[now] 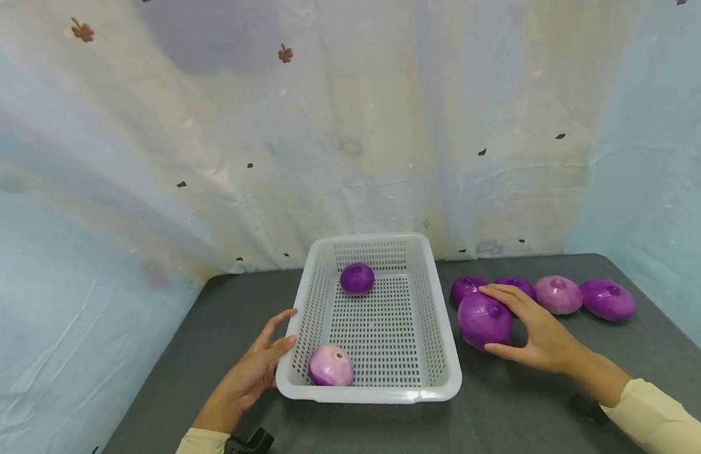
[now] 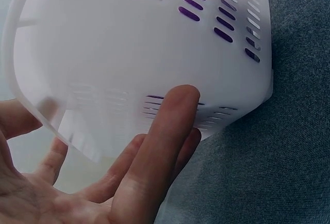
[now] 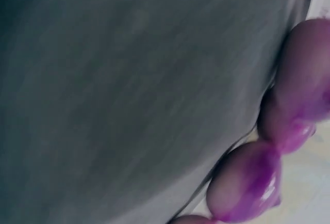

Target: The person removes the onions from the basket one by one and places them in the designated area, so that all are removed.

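The step in hand looks like taking up one onion from the loose ones right of the basket: the right hand (image 1: pixel 534 331) has its thumb and fingers clamped about a purple onion (image 1: pixel 482 325), just beside the right wall of the white basket (image 1: pixel 373 395); whether that onion is lifted or bears on the counter (image 1: pixel 498 416) cannot be told. Just beyond it sits a dark onion (image 1: pixel 466 287), and farther right come a second dark onion (image 1: pixel 517 285), a pink onion (image 1: pixel 557 294) and, at the right end, an oval onion (image 1: pixel 608 300). The left hand (image 1: pixel 251 372) rests against the basket's left rim, fingers extended and spread apart, seemingly steadying more than gripping. Inside, a small onion (image 1: pixel 357 279) lies toward the far left and a pale onion (image 1: pixel 331 366) in the near left corner, well apart. The next move seems to call for a firm hold, a lift clear of the right rim and a low, soft release, since the glossy skin might slip or roll. The counter is dark grey, finely woven in the left wrist view; behind it hangs a pale, mottled curtain (image 1: pixel 384 126) dotted with small brown and dark shapes.
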Motion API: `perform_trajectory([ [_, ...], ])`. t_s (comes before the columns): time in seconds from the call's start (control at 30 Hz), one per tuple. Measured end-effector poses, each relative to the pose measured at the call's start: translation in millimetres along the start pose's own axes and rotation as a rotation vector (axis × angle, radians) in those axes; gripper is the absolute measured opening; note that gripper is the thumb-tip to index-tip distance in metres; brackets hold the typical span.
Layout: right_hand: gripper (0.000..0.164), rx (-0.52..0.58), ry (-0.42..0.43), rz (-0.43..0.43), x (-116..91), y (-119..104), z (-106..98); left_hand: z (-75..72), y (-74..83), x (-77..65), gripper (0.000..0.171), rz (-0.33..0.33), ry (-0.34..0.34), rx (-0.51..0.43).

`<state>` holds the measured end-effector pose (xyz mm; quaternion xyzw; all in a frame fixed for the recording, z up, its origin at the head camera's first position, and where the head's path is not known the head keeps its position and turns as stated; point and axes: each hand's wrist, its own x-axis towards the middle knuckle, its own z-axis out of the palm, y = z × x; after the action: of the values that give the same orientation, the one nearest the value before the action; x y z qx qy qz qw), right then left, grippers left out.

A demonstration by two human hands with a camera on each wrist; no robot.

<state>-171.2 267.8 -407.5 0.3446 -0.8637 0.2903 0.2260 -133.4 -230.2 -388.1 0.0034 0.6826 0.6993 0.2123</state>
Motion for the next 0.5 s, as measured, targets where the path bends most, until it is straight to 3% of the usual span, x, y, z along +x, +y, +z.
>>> perform_trajectory([
  [0.1, 0.099, -0.037, -0.018, 0.016, -5, 7, -6, -0.2, -0.1, -0.6, 0.061, 0.003, -0.001, 0.003],
  [0.5, 0.096, -0.092, -0.030, -0.055, -24, 33, -29, 0.3, 0.2, -0.6, 0.062, -0.010, 0.009, -0.005],
])
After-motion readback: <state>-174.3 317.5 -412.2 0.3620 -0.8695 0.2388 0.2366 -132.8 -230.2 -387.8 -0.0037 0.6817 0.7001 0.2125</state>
